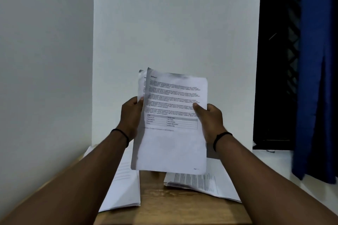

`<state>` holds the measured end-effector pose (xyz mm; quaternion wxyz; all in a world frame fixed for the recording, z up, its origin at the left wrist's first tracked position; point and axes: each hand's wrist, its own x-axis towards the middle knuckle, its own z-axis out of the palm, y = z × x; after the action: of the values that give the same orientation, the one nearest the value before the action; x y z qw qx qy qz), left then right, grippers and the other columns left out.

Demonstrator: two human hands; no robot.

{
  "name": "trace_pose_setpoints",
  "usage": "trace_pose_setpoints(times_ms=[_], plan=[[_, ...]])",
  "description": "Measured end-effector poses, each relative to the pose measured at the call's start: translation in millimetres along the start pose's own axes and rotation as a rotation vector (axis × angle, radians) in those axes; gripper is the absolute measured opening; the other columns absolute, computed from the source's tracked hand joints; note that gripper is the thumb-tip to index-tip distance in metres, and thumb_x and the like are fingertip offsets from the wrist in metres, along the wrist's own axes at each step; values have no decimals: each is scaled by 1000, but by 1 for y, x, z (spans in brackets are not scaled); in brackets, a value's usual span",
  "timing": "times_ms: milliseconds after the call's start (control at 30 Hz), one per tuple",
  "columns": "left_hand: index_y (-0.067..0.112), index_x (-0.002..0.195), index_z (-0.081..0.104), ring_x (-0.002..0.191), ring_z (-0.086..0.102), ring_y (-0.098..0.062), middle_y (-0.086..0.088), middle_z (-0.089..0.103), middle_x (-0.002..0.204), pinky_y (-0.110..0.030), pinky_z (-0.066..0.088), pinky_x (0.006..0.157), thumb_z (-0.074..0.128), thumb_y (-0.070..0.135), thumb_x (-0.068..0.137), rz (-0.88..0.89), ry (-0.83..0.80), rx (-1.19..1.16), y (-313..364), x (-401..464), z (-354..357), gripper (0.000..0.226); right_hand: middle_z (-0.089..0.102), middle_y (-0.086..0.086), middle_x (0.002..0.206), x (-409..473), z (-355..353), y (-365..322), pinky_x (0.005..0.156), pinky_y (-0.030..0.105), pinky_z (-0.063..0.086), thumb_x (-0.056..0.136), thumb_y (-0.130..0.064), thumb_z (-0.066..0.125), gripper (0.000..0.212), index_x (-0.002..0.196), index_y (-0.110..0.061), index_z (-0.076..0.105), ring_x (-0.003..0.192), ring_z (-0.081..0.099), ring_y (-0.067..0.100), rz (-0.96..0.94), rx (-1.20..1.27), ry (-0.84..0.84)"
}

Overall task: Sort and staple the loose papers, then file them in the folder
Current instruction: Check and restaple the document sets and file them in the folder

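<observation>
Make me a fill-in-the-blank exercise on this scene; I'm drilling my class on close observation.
1. Both hands, the left hand and the right hand, hold up a sheaf of printed ____.
2. Each wrist wears a thin ____ band.
3. Two paper stacks, the left stack and the right stack, lie on a ____ table.
4. A ____ curtain hangs at the right.

Missing words: papers; black; wooden; blue

A blue curtain [318, 78] hangs beside a white wall [173, 20].

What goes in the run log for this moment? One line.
phase: sorting | left hand: grips sheets | right hand: grips held sheets | table: two paper piles
</observation>
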<state>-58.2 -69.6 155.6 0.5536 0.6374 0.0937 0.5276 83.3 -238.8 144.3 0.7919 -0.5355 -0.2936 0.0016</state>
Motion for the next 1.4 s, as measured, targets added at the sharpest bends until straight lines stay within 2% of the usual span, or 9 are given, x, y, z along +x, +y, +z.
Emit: trace_pose_setpoints(times_ms=[200, 367, 533, 667, 833, 967, 1133, 1267, 1400], plan=[[18, 107, 73, 99, 70, -16, -1, 75, 108, -32, 55, 88, 51, 59, 94, -96, -132, -103, -18, -8, 12, 48, 75, 6, 97, -1, -9, 11, 86, 53, 58, 77, -30, 75, 27, 96, -13, 67, 94, 71, 30, -63, -90, 82], [11, 108, 71, 90, 71, -14, 0, 75, 101, -27, 54, 81, 69, 21, 92, -36, -113, -63, -28, -14, 20, 19, 70, 5, 105, -2, -10, 10, 85, 37, 58, 84, -18, 77, 36, 112, -18, 55, 95, 70, 20, -134, -80, 106], [11, 103, 72, 80, 73, -11, -1, 76, 94, -23, 58, 69, 72, 18, 90, -37, -85, -108, -34, -17, 19, 15, 75, 11, 99, -6, -10, 17, 84, 44, 59, 83, -18, 80, 23, 100, -8, 67, 91, 71, 23, -176, -82, 22], [14, 100, 73, 78, 73, -7, 5, 77, 88, -19, 56, 68, 74, 17, 87, -122, -108, -60, -70, -42, 8, 13, 75, 9, 109, -33, -26, 66, 83, 40, 60, 84, -10, 79, 32, 114, -7, 68, 103, 71, 30, -35, -6, -146], [8, 97, 72, 82, 65, -15, -3, 73, 94, -31, 52, 79, 64, 50, 88, -231, -85, 32, -88, -41, -14, 44, 76, 2, 102, -41, -18, 86, 75, 27, 60, 86, -7, 76, 21, 105, -14, 72, 95, 72, 20, -19, -198, -174], [5, 88, 68, 77, 63, -25, -9, 72, 87, -32, 50, 69, 43, 62, 97, -271, 142, 284, -93, -20, -50, 63, 68, -5, 90, -31, 18, 60, 63, 10, 44, 92, -18, 67, 6, 97, -15, 67, 85, 63, 18, -234, -549, -61], [21, 130, 57, 122, 54, -35, -12, 58, 133, -42, 43, 101, 60, 49, 80, -565, 223, 1213, -120, -24, -136, 57, 67, 7, 94, -41, 70, 41, 66, 34, 46, 99, -21, 49, 12, 101, -13, 56, 80, 58, 31, -438, -696, 75], [23, 138, 50, 125, 54, -27, -5, 54, 138, -40, 47, 99, 76, 53, 54, -807, 165, 1312, -141, -39, -182, 92, 68, 8, 95, -56, 96, 48, 67, 36, 50, 101, -20, 44, 12, 103, -15, 54, 77, 58, 33, -471, -747, 29], [20, 125, 52, 115, 61, -29, -5, 60, 131, -38, 51, 90, 88, 45, 48, -821, 26, 1303, -146, -28, -187, 88, 69, 9, 95, -63, 104, 61, 67, 37, 51, 102, -21, 44, 12, 102, -16, 55, 78, 59, 34, -456, -780, -19]])
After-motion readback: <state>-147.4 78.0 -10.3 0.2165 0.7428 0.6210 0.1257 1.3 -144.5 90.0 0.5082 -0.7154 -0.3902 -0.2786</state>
